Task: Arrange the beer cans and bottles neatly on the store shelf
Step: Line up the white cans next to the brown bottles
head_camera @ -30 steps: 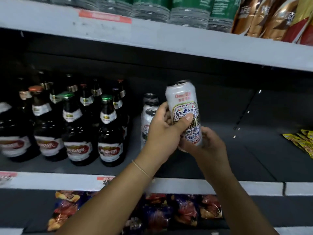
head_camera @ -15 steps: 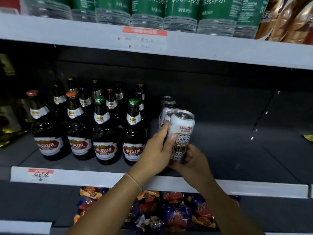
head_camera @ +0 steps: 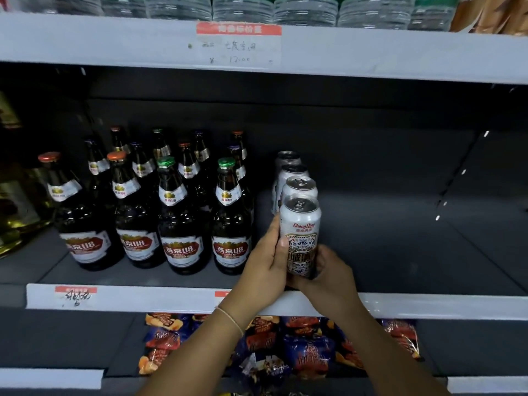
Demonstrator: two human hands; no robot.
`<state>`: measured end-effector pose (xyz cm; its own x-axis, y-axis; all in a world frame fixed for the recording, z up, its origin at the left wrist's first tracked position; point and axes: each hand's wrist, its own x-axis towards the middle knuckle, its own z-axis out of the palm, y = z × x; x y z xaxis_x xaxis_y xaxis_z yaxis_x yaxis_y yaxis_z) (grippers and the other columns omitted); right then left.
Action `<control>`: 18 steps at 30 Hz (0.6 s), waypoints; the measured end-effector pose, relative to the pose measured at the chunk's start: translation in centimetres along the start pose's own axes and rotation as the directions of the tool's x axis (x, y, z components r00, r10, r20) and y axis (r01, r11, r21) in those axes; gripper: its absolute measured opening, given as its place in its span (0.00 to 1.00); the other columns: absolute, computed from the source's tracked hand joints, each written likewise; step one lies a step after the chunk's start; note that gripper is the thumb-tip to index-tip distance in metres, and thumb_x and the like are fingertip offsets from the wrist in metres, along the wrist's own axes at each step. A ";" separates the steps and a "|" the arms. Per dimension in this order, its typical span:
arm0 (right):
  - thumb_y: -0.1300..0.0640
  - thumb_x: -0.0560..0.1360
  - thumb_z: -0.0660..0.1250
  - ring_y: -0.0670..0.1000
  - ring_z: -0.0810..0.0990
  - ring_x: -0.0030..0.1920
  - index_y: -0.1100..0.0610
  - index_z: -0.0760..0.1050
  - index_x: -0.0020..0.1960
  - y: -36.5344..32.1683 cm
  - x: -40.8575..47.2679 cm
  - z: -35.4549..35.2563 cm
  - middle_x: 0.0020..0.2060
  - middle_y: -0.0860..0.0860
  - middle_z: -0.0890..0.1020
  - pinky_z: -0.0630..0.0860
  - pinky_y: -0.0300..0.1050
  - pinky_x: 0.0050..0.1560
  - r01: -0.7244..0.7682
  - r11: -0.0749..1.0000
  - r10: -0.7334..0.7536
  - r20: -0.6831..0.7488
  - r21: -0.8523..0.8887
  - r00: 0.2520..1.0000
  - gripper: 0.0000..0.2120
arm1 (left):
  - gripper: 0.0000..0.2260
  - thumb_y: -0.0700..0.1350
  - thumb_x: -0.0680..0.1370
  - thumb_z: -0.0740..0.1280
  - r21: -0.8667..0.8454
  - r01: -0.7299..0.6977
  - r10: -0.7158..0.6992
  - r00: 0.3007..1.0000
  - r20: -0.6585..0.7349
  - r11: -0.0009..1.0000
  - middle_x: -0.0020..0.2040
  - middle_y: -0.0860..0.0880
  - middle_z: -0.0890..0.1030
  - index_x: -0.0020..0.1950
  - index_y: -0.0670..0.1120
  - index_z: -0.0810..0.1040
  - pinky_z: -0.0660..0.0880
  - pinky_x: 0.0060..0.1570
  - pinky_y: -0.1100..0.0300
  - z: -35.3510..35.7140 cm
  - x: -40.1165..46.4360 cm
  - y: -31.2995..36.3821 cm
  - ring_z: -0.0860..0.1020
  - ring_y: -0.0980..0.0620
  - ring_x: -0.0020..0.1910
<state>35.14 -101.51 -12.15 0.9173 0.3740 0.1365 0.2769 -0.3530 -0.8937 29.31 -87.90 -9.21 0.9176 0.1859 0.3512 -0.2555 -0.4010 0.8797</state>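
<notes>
— Here, at the front of the can row: white beer can, upright, gripped from both sides. Left hand wrapped round the label, right hand cupping the base.

— Why two hands?

— Likely to square the label forward and line up with the cans behind, just beside the brown bottles, near the shelf edge.
</notes>
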 end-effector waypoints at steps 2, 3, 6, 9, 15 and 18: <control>0.38 0.55 0.78 0.42 0.83 0.50 0.45 0.75 0.58 0.1 0.1 0.0 0.50 0.41 0.84 0.81 0.49 0.53 0.002 1.000 -0.002 -0.005 -0.004 1.000 0.33 | 0.25 0.55 0.82 0.52 0.031 0.013 -0.014 1.000 0.017 0.999 0.75 0.57 0.63 0.78 0.54 0.52 0.61 0.72 0.59 0.2 0.1 -0.6 0.61 0.64 0.72; 0.39 0.56 0.78 0.42 0.83 0.50 0.46 0.74 0.58 0.1 0.1 0.0 0.50 0.41 0.84 0.81 0.47 0.53 0.001 1.000 -0.001 -0.009 -0.009 1.000 0.33 | 0.25 0.55 0.82 0.53 0.052 0.021 -0.022 1.000 0.020 0.998 0.75 0.57 0.63 0.78 0.54 0.52 0.60 0.72 0.60 0.3 0.1 -0.8 0.61 0.65 0.72; 0.43 0.61 0.80 0.41 0.82 0.50 0.48 0.74 0.59 0.1 0.1 -0.3 0.50 0.42 0.83 0.81 0.43 0.52 0.002 0.999 -0.003 -0.016 -0.040 1.000 0.30 | 0.24 0.50 0.82 0.56 0.102 0.026 -0.026 1.000 0.003 0.994 0.70 0.60 0.64 0.77 0.54 0.53 0.57 0.66 0.75 0.6 -0.4 -1.2 0.61 0.72 0.66; 0.44 0.62 0.79 0.41 0.82 0.50 0.46 0.74 0.59 0.4 0.3 -0.4 0.50 0.41 0.83 0.81 0.45 0.52 0.003 0.999 -0.003 -0.010 -0.046 1.000 0.28 | 0.21 0.50 0.82 0.57 0.127 0.023 -0.024 1.000 0.008 0.992 0.68 0.59 0.68 0.75 0.57 0.58 0.61 0.67 0.71 0.9 -0.8 -2.1 0.65 0.70 0.65; 0.42 0.62 0.79 0.39 0.81 0.51 0.46 0.74 0.61 0.6 0.3 -0.5 0.51 0.41 0.83 0.80 0.41 0.53 0.026 0.999 -0.027 -0.004 -0.048 1.000 0.30 | 0.24 0.58 0.79 0.57 0.132 0.024 -0.023 1.000 -0.006 0.991 0.67 0.53 0.74 0.74 0.53 0.63 0.68 0.67 0.53 1.1 -0.4 -3.5 0.71 0.56 0.66; 0.44 0.63 0.80 0.37 0.80 0.51 0.45 0.73 0.62 0.6 0.2 -0.5 0.52 0.40 0.83 0.78 0.37 0.53 0.028 0.999 -0.028 -0.001 -0.039 1.000 0.30 | 0.25 0.61 0.79 0.56 0.126 0.029 -0.028 1.000 -0.014 0.992 0.66 0.53 0.75 0.74 0.53 0.64 0.69 0.66 0.51 1.1 -0.4 -4.0 0.71 0.55 0.66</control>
<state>35.59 -102.12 -12.39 0.9096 0.3826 0.1617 0.3132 -0.3760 -0.8721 30.34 -87.37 -13.26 0.9202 0.2092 0.3309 -0.1880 -0.5053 0.8422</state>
